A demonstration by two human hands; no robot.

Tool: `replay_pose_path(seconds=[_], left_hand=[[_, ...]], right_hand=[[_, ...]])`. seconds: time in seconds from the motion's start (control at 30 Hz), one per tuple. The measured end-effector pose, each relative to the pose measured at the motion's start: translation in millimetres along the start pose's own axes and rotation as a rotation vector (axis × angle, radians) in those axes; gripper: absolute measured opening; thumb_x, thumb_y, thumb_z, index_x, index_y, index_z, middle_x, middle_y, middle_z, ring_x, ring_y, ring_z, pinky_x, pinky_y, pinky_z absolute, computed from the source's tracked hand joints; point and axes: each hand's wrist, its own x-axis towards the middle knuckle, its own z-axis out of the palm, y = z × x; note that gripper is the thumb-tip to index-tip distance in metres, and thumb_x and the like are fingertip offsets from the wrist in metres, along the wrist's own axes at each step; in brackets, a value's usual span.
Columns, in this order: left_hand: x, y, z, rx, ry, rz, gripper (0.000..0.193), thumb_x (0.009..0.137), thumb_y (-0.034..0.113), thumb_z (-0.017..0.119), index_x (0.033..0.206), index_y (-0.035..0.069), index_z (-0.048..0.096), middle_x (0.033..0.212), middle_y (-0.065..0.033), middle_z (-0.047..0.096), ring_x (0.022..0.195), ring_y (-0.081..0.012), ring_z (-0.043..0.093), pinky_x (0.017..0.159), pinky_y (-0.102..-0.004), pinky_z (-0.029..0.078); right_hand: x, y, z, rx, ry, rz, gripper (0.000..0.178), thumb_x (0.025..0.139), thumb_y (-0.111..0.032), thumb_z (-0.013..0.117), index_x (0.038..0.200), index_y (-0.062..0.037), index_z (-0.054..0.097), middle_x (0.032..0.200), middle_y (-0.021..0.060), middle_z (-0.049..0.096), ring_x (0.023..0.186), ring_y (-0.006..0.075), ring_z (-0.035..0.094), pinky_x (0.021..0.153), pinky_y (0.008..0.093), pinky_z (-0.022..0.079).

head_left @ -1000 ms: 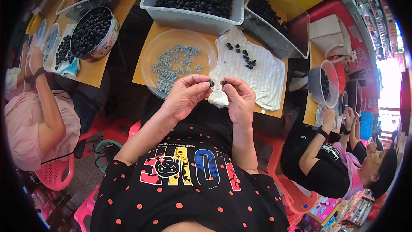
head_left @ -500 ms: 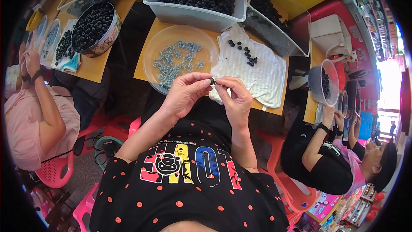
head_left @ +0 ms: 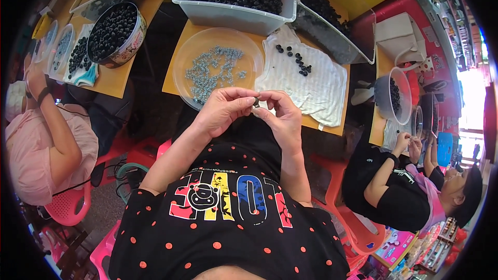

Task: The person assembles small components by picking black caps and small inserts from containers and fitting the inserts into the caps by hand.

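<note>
My left hand [head_left: 224, 112] and my right hand [head_left: 282, 124] meet in front of my chest, near the table's front edge. Thumbs and fingers of both pinch one small black round piece [head_left: 256, 102], partly covered by the fingertips. Beyond my left hand lies a shallow clear round tray [head_left: 252, 54] with many small blue-grey parts [head_left: 207, 75] scattered in it. A white ribbed cloth [head_left: 324, 91] is spread to its right, bearing several black round pieces [head_left: 298, 60].
A clear bin [head_left: 228, 13] heaped with black pieces stands behind the tray; another clear bin [head_left: 337, 39] is at its right. A round tub [head_left: 136, 41] of black pieces stands on the left table. People sit on both sides, a person's hands [head_left: 410, 145] working at right.
My right fingers have shifted slightly around the black piece, the thumb now lower. At right, the neighbouring person's hands have moved away from the clear tub toward their body.
</note>
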Motion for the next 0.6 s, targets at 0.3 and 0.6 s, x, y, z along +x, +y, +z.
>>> replay_pose_path(seconds=[0.3,0.6], left_hand=[[1,2,-5,-0.037,-0.116,-0.178,0.041,0.083,0.003,0.066,0.117,0.005,0.045,0.085,-0.0048,0.063,0.070,-0.0105,0.060,0.064,-0.0207,0.050],[16,6,-2,0.134,-0.165,-0.224,0.049,0.083,0.004,0.067,0.125,0.004,0.042,0.084,-0.0049,0.064,0.072,-0.0120,0.062,0.066,-0.0216,0.051]], right_hand=[[-7,10,-8,0.047,-0.200,0.028,0.025,0.076,-0.002,0.070,0.100,-0.0009,0.067,0.101,0.0091,0.066,0.094,0.0177,0.059,0.083,0.0279,0.046],[8,24,-38,0.185,-0.287,0.124,0.037,0.072,-0.008,0.075,0.108,-0.0095,0.066,0.111,0.0069,0.064,0.104,0.0179,0.055,0.097,0.0304,0.037]])
